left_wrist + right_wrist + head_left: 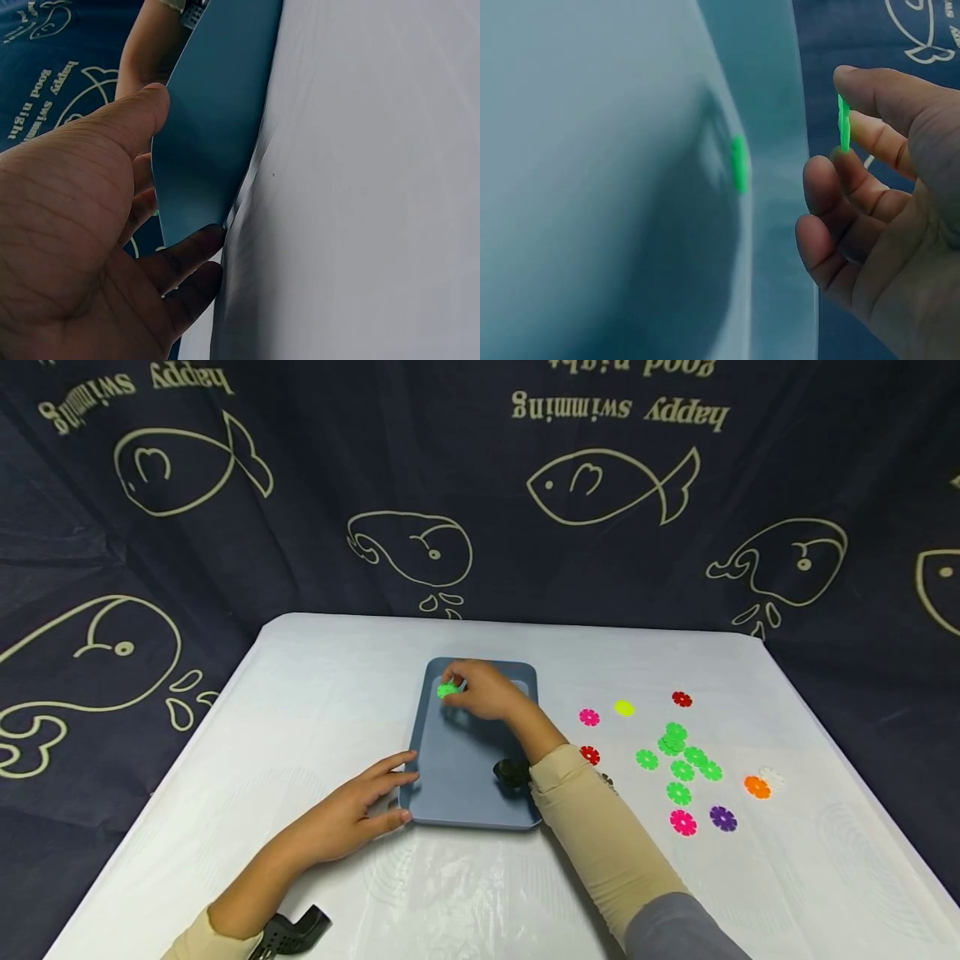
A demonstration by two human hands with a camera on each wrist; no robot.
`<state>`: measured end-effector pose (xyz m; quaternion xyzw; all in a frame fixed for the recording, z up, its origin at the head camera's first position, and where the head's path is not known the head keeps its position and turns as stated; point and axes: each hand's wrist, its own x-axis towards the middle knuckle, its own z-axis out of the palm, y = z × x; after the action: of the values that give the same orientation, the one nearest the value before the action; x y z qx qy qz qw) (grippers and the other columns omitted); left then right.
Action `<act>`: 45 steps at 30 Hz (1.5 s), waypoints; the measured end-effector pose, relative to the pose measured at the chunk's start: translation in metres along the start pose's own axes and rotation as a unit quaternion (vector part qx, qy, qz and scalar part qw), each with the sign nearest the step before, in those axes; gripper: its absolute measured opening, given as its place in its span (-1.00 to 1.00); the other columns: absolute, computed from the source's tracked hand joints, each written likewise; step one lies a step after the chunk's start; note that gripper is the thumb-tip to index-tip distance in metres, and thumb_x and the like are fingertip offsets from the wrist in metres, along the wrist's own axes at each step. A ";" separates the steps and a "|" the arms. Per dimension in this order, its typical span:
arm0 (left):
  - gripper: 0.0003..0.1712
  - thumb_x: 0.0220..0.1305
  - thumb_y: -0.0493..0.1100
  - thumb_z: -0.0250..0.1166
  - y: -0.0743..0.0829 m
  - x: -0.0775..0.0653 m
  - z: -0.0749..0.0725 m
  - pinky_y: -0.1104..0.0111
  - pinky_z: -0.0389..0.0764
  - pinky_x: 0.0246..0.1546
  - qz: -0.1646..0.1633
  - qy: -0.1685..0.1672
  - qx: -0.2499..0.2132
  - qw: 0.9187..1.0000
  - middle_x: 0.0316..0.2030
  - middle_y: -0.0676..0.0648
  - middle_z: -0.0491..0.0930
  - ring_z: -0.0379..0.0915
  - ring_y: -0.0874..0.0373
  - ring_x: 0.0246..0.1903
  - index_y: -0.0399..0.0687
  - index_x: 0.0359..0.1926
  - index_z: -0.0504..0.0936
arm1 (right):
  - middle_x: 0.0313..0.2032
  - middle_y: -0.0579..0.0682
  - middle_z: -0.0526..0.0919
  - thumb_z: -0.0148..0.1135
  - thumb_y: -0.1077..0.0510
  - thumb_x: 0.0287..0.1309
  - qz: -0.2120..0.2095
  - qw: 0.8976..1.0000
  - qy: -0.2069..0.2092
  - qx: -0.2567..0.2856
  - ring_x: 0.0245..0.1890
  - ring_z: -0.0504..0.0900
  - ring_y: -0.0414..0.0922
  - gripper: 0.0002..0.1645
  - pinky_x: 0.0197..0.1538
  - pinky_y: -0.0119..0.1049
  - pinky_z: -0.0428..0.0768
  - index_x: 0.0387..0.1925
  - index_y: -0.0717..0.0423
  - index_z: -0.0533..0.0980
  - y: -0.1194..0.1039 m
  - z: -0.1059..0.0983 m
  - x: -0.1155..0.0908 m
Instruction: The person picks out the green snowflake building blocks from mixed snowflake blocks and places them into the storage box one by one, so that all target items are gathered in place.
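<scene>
the right hand (pixel 483 690) pinches a thin, bright-green round disc (pixel 844 126) between thumb and fingers, over the far left of a shallow, blue-grey rectangular tray (pixel 453 781). another green disc (pixel 739 163) lies inside by the rim. the left hand (pixel 347 817), fingers spread, touches the tray's left side. multicoloured notched discs (pixel 682 770), mostly green, lie rightward on white cloth (pixel 315 693).

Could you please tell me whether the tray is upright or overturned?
Upright: the tray shows its inner floor facing up in the head view.

Navy fish-print cloth (pixel 480 468) behind white-covered table (pixel 315 693)
</scene>
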<state>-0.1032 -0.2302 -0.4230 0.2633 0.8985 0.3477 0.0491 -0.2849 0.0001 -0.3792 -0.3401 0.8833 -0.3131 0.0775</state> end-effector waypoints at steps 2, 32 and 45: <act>-0.31 0.39 0.21 0.21 0.000 0.000 0.000 0.00 0.38 0.24 0.001 -0.001 0.000 1.000 0.51 0.03 0.09 0.11 0.01 0.43 -0.02 0.39 0.42 | -0.15 0.05 0.60 0.38 0.14 0.23 0.005 1.000 -0.004 -0.003 -0.21 0.54 -0.08 -0.69 -0.18 -0.25 0.51 -0.02 0.12 0.59 0.001 0.003 0.001; -0.31 0.40 0.21 0.20 -0.001 -0.001 -0.001 0.00 0.38 0.25 0.008 0.001 0.003 1.000 0.51 0.02 0.10 0.12 0.03 0.42 -0.05 0.39 0.43 | -0.29 -0.03 0.60 0.46 0.12 0.16 0.026 0.998 -0.045 -0.046 -0.26 0.53 -0.12 -0.75 -0.14 -0.24 0.51 -0.17 0.07 0.60 0.016 0.031 0.010; -0.31 0.40 0.21 0.20 0.000 0.000 -0.001 0.01 0.39 0.24 0.007 0.001 0.004 1.000 0.51 0.00 0.11 0.15 0.02 0.41 -0.06 0.39 0.43 | -0.29 -0.03 0.62 0.46 0.10 0.16 0.034 0.998 -0.038 -0.036 -0.27 0.53 -0.12 -0.74 -0.14 -0.25 0.51 -0.16 0.08 0.60 0.018 0.031 0.009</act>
<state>-0.1034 -0.2309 -0.4220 0.2694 0.8981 0.3449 0.0446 -0.2910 -0.0109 -0.4146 -0.3237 0.9017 -0.2650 0.1090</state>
